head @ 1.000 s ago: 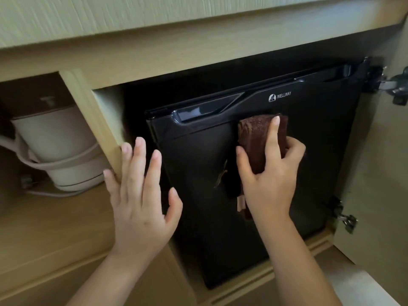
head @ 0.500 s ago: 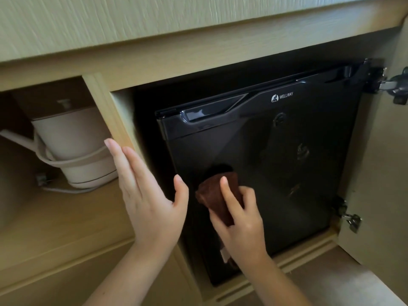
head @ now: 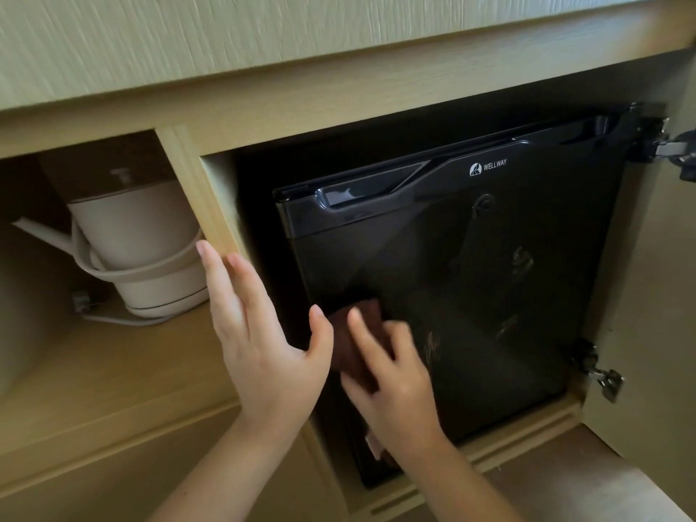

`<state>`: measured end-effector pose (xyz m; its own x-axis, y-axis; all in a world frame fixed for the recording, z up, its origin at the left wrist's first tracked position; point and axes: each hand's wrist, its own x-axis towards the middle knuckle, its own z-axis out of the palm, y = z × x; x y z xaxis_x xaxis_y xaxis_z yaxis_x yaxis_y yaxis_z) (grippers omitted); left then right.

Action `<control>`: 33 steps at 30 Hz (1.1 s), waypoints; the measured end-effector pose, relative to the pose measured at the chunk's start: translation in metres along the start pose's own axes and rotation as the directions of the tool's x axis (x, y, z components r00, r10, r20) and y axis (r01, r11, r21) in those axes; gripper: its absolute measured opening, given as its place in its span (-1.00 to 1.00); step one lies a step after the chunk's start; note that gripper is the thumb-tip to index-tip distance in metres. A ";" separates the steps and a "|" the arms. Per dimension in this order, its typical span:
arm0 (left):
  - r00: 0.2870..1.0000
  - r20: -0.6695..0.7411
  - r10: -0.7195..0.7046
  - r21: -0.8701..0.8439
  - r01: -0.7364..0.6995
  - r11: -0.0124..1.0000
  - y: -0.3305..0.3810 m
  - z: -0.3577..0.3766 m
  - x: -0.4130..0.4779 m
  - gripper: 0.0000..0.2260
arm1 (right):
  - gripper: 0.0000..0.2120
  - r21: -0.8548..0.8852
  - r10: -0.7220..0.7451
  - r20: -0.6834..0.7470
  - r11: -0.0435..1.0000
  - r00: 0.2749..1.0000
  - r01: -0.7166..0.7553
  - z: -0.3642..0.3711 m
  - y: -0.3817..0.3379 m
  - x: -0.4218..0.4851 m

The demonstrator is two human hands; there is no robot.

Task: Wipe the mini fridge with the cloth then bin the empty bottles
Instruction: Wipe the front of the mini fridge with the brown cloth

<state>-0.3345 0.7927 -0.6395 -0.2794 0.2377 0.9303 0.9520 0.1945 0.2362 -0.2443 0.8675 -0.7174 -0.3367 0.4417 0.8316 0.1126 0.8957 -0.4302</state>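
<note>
Since a second ago the brown cloth [head: 356, 342] has been carried from beneath the logo down to seven o'clock on the mini fridge [head: 470, 295] door, pressed under the right hand [head: 393, 378], while the left hand [head: 260, 340], open, is braced on the cabinet divider [head: 205, 205]; wiping is judged midway, no bottles visible.

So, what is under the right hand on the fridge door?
A brown cloth lies between the right hand and the black mini fridge door. Its top edge shows above the fingers; the rest, and the door behind it, are covered.
</note>
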 end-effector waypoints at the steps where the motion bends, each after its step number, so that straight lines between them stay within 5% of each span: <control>1: 1.000 -0.004 -0.004 -0.014 0.004 1.000 0.001 -0.001 0.000 -0.33 | -0.25 -0.040 -0.045 0.066 0.998 0.997 0.047 -0.001 0.003 -0.005; 3: 1.000 -0.009 0.004 -0.040 -0.004 0.999 0.000 -0.003 0.000 -0.35 | -0.24 -0.067 -0.086 0.092 0.993 0.992 0.092 -0.011 0.010 0.000; 10: 0.998 0.021 0.065 -0.089 -0.062 0.994 -0.015 -0.017 0.003 -0.46 | -0.39 0.099 0.114 -0.324 0.991 0.939 -0.086 -0.038 -0.001 0.082; 14: 0.992 0.046 0.119 -0.060 -0.116 0.991 -0.021 -0.024 0.005 -0.48 | -0.33 0.095 0.058 -0.193 0.995 0.979 -0.040 -0.011 -0.016 0.049; 18: 0.992 0.045 0.117 -0.071 -0.114 0.991 -0.022 -0.026 0.006 -0.49 | -0.28 -0.107 -0.106 0.069 0.988 0.992 0.113 0.007 -0.016 0.007; 20: 0.992 0.041 0.116 -0.105 -0.111 0.988 -0.022 -0.028 0.007 -0.51 | -0.32 -0.119 -0.115 0.066 0.985 0.991 0.122 0.002 -0.016 0.012; 26: 0.985 0.084 0.148 -0.153 -0.134 0.979 -0.027 -0.037 0.010 -0.53 | -0.37 -0.006 -0.028 -0.239 1.000 0.971 0.027 -0.008 -0.040 0.079; 33: 0.994 0.056 0.095 -0.185 -0.083 0.979 -0.022 -0.034 0.009 -0.53 | -0.30 -0.108 -0.083 0.088 0.990 0.993 0.093 0.001 -0.022 0.011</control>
<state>-0.3542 0.7579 -0.6264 -0.1943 0.3077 0.9314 0.9785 -0.0057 0.2060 -0.2510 0.8523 -0.6993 -0.4263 0.3593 0.8301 0.1809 0.9330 -0.3110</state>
